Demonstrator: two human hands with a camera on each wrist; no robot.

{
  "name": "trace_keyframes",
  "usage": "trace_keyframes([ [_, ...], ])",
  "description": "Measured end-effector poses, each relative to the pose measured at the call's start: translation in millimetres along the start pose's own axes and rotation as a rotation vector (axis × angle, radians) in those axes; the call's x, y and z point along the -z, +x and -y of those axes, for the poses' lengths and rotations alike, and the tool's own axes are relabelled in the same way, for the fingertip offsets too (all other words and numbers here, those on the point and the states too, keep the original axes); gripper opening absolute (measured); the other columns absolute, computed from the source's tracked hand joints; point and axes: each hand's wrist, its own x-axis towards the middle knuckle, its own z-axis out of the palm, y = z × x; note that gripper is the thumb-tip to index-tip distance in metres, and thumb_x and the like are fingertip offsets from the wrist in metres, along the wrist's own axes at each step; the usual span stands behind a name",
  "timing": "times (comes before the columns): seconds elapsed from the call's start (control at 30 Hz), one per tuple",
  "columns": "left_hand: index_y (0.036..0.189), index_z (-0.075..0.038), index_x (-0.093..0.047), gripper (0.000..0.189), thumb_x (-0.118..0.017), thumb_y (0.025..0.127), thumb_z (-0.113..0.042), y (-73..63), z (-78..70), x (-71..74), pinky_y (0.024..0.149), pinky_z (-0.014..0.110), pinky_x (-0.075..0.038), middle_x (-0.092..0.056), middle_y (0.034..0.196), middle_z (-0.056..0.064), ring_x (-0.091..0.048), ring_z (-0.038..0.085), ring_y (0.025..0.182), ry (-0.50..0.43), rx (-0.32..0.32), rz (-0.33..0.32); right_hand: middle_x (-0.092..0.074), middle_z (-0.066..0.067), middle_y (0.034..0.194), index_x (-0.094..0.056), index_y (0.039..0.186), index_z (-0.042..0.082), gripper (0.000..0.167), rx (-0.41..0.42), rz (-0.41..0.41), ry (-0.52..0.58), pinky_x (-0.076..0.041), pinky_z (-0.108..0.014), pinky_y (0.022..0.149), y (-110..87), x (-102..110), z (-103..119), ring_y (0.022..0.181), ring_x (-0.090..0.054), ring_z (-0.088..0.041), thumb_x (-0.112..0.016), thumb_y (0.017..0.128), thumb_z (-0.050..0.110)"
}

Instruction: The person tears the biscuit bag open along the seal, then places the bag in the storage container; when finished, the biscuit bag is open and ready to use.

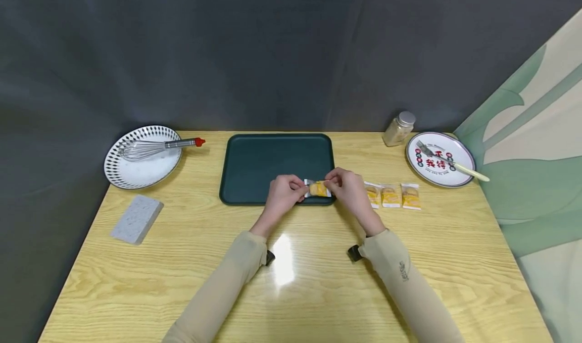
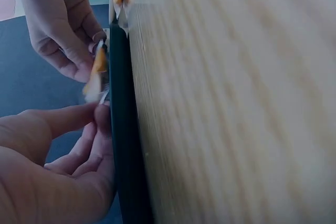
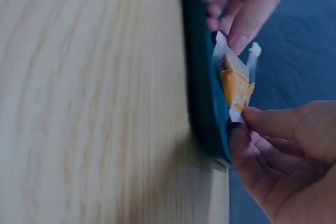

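Observation:
A small wrapped snack packet (image 1: 319, 188), clear and orange-yellow with pale crimped ends, is held level over the front right part of a dark green tray (image 1: 277, 156). My left hand (image 1: 285, 191) pinches its left end between thumb and fingers. At the other end, my right hand (image 1: 351, 189) does the same. In the right wrist view the packet (image 3: 234, 85) spans the gap between both hands, just inside the tray's rim (image 3: 207, 108). The left wrist view shows the packet (image 2: 97, 77) blurred, with the thumb and index finger of my left hand (image 2: 63, 156) at its near end.
Several matching packets (image 1: 390, 196) lie in a row right of the tray. Behind them are a shaker jar (image 1: 399, 129) and a plate (image 1: 416, 163) bearing a fork (image 1: 454, 164). On the left, a whisk (image 1: 150, 148) lies across a patterned bowl (image 1: 136, 179), with a grey sponge (image 1: 136, 219) in front.

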Motion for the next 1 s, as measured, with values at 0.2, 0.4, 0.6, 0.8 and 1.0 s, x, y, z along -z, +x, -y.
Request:
trace_keyframes([
  [0.2,0.090,0.000,-0.078,0.009,-0.080,0.096,-0.007,6.0,0.1,1.0,0.060,0.023,-0.053,-0.076,0.076,0.005,-0.068,0.011,0.061,0.161,0.014,0.048,-0.075,-0.017,0.086,-0.075,0.096,-0.005,0.004,0.095,0.022,-0.224,-0.060,-0.044,0.069,1.2,-8,5,0.075,-0.071,-0.029,-0.076,0.098,-0.002],
  [0.4,0.092,-0.001,-0.078,0.010,-0.082,0.096,-0.010,7.7,-2.1,3.5,0.064,0.024,-0.054,-0.077,0.078,0.004,-0.068,0.010,0.060,0.215,0.046,0.061,-0.074,-0.019,0.092,-0.076,0.098,-0.006,0.004,0.145,0.019,-0.312,-0.061,-0.046,0.073,-2.5,-14,11,0.082,-0.072,-0.033,-0.076,0.098,-0.002],
  [0.6,0.107,0.002,-0.078,0.018,-0.081,0.098,-0.014,6.4,-3.3,9.5,0.067,0.029,-0.058,-0.078,0.085,0.006,-0.071,0.014,0.064,0.188,0.077,0.106,-0.068,-0.021,0.095,-0.075,0.101,-0.007,0.006,0.141,-0.006,-0.320,-0.061,-0.047,0.071,-5.2,-16,12,0.081,-0.069,-0.035,-0.074,0.100,-0.001],
  [0.8,0.120,0.001,-0.077,0.027,-0.077,0.103,-0.020,0.0,-9.3,15.9,0.084,0.041,-0.059,-0.077,0.094,0.007,-0.073,0.020,0.081,0.255,0.023,0.039,-0.068,-0.024,0.095,-0.072,0.107,-0.010,0.014,0.129,-0.107,-0.235,-0.059,-0.049,0.068,-11.8,-1,13,0.079,-0.067,-0.036,-0.062,0.106,0.000],
  [1.0,0.118,0.002,-0.077,0.022,-0.070,0.106,-0.015,-9.5,-25.5,5.3,0.081,0.042,-0.061,-0.075,0.096,0.010,-0.074,0.023,0.082,0.263,-0.193,-0.097,-0.072,-0.027,0.093,-0.071,0.112,-0.013,0.018,0.055,-0.259,-0.155,-0.056,-0.053,0.066,-28.6,33,-4,0.077,-0.070,-0.039,-0.057,0.106,-0.002],
])
